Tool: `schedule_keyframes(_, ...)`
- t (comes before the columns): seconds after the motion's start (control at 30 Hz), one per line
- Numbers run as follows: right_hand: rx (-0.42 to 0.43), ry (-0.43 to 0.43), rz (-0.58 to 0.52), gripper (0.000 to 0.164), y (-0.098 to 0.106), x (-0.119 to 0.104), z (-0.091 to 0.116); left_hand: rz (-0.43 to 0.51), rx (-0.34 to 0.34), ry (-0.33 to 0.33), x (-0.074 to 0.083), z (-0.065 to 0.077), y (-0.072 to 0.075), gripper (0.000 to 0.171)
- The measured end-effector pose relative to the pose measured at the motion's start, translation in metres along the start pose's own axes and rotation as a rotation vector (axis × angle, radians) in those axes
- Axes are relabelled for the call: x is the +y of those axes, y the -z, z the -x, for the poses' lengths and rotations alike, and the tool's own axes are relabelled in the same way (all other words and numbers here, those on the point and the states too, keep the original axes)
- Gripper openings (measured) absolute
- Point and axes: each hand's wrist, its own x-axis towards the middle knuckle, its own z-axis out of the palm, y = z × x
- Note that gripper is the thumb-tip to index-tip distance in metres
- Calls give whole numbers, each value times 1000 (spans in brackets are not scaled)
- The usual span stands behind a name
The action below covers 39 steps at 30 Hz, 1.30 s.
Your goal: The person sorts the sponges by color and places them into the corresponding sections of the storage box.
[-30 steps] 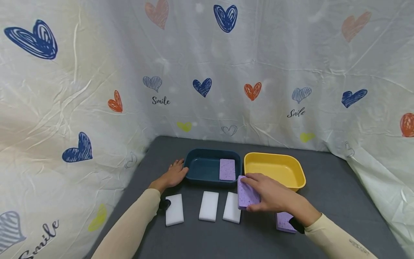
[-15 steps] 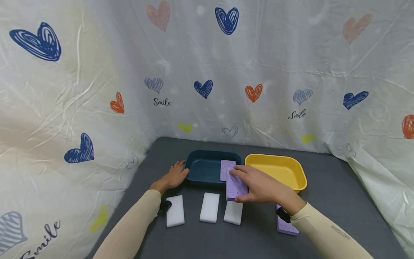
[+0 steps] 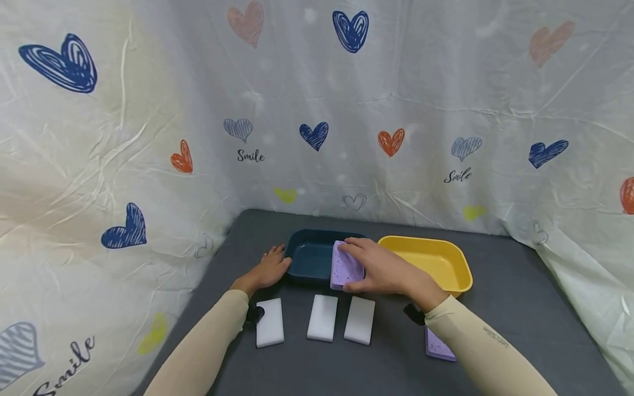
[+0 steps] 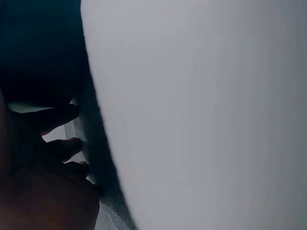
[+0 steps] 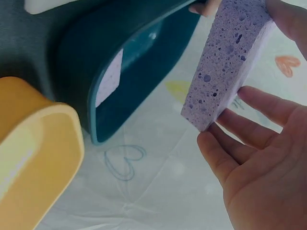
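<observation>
A purple sponge (image 3: 345, 266), pitted with small holes, is pinched between the thumb and fingers of my right hand (image 3: 383, 268). That hand holds it above the right end of the dark teal tray (image 3: 308, 263). In the right wrist view another purple sponge (image 5: 111, 81) lies inside the teal tray; the head view has it hidden behind the held one. My left hand (image 3: 268, 269) rests at the tray's left end, thumb against its side and fingers extended. Beneath my right forearm a third purple sponge (image 3: 438, 346) lies partly covered on the table.
A yellow tray (image 3: 468, 279) stands just right of the teal one. Three white sponge blocks (image 3: 322, 318) lie in a row in front, the leftmost by my left wrist. A curtain printed with hearts (image 3: 421, 82) hangs behind the grey table (image 3: 376, 368).
My right hand has carried the purple sponge left and away from me, from in front of the trays to above the teal tray. My left hand has stayed in place.
</observation>
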Motion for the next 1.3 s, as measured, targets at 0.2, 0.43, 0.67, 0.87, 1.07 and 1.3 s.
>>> schedule_keyframes(0.2, 1, -16, -3, 93, 1, 0, -16, -4, -4, 9, -4, -3, 1, 85)
schedule_keyframes(0.43, -4, -39, -17, 91, -5, 5, -33, 6, -10, 18, -6, -3, -1, 85)
schedule_keyframes(0.67, -25, -35, -46, 88, -15, 8, -49, -3, -11, 16, 0, 1, 1, 81)
schedule_keyframes(0.87, -31, -26, -33, 88, -22, 11, -64, -3, 2, 19, 2, 3, 1, 87)
schedule_keyframes(1.07, -41, -43, -41, 88, -30, 14, -75, -4, 6, 26, 6, 6, 0, 83)
schedule_keyframes(1.3, -43, -56, -50, 88, -40, 17, -87, -11, 21, 45, 5, 3, -1, 82)
